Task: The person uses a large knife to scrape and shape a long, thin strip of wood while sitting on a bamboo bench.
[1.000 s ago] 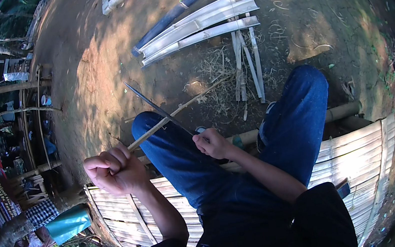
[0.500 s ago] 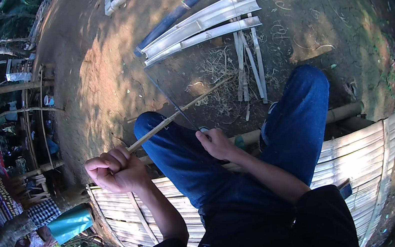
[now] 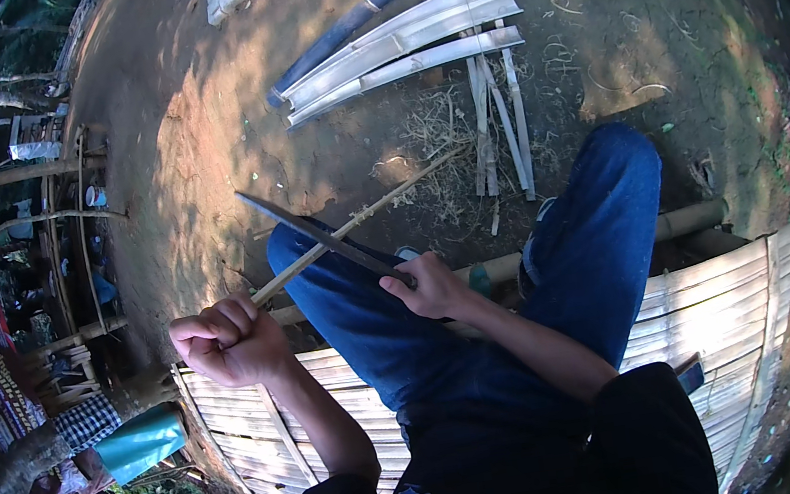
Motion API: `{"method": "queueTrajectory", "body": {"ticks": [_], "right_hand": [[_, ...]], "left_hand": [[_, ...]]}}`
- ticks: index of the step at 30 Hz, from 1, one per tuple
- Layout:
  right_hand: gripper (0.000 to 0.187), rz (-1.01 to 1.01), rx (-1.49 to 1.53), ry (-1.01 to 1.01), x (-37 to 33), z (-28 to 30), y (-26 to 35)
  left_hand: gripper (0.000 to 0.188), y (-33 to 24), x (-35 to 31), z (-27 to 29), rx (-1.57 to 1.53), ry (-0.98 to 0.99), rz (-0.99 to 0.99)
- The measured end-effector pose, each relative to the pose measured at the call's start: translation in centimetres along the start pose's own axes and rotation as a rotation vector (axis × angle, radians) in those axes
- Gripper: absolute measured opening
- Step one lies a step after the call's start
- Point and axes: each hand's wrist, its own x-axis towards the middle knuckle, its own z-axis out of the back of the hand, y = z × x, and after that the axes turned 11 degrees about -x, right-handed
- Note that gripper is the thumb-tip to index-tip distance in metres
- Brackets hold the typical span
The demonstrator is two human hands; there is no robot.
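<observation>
Seen from my remote post, a long knife [image 3: 296,223] lay across a thin bamboo strip [image 3: 407,187] above the left leg [image 3: 343,325], its tip toward ten o'clock. The left hand [image 3: 232,341], between eight and nine, was closed in a fist around the strip's near end; the right hand [image 3: 425,288], just off centre toward five, was clamped on the knife's handle. The strip ran up toward half past one, a fleck of curled fibre on it beyond the blade.

Good shaving, as I judged it, called for a shallow blade angle, light even strokes and a firm fist, with the edge well clear of fingers and denim; too steep a bite could have gouged or snapped so slender a piece.

Much escaped me. Fingers hid most of the handle, and the fist covered the strip's near end. Its far end faded among pale shavings [image 3: 438,125] by the narrow strips [image 3: 503,131], below the split bamboo halves [image 3: 402,44] at twelve; I could not tell whether it touched the ground [image 3: 200,153]. Nor could I make out whether the strip rested on the leg, or which way the cutting edge faced
</observation>
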Motion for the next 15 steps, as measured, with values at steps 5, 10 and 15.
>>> {"method": "queueTrajectory", "body": {"ticks": [5,10,15], "right_hand": [[0.063,-0.122,-0.081,-0.088,0.2,0.4,-0.1],[0.064,0.017,-0.046,-0.01,0.2,0.5,-0.5],[0.064,-0.057,0.031,-0.006,0.7,-0.3,-1.0]], "left_hand": [[0.016,-0.6,-0.3,0.5,0.038,-0.025,0.0],[0.016,-0.3,-0.8,-0.3,-0.012,0.01,-0.006],[0.018,-0.2,0.1,0.4,0.032,-0.003,0.001]]}}
